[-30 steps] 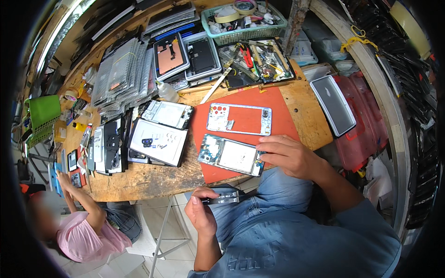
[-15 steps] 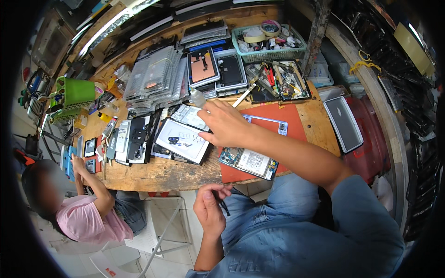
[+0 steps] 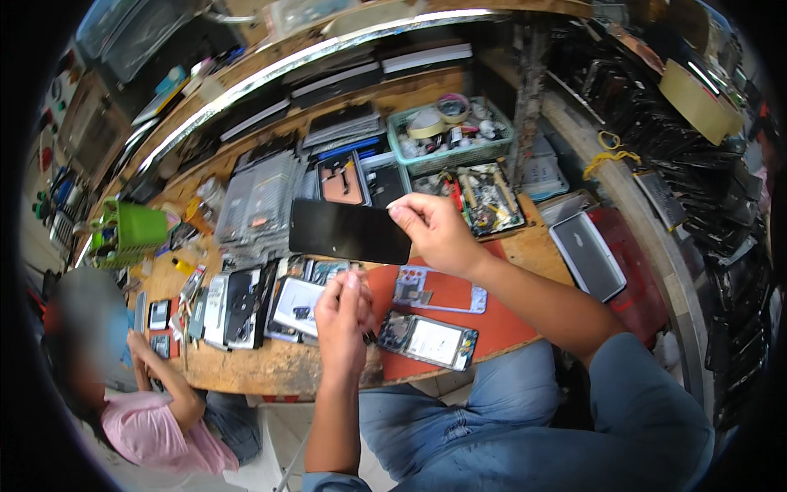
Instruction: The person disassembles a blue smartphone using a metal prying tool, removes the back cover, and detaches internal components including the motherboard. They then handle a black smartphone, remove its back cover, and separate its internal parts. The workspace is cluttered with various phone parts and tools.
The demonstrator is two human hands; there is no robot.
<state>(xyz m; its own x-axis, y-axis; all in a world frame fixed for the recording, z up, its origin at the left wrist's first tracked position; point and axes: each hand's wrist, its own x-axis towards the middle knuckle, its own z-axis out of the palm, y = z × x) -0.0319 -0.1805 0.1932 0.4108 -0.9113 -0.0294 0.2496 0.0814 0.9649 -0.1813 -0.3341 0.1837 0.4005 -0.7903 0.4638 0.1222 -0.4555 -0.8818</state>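
Observation:
My right hand (image 3: 436, 234) pinches the right end of a black phone screen panel (image 3: 348, 233), raised above the bench with its dark glossy face showing. My left hand (image 3: 344, 312) is below the panel, its fingers curled together; a small dark piece shows beside them, too little visible to name. On the red mat (image 3: 512, 305) lies an opened phone (image 3: 436, 341), its pale battery and circuit board exposed. Just beyond it rests a lilac phone frame (image 3: 467, 301). A white box lid (image 3: 288, 302) with small parts on it is partly hidden behind my left hand.
Stacked bubble-wrapped packets (image 3: 258, 201), a green basket (image 3: 459, 148) with tape rolls and a tray of tools (image 3: 488, 197) fill the bench's back. A wooden post (image 3: 529, 98) stands at right. Another person in a pink shirt (image 3: 156, 430) works at left.
My right hand has come back from the box area and now holds up the black screen panel. My left hand has risen from my lap to the bench edge. The view has tilted upward.

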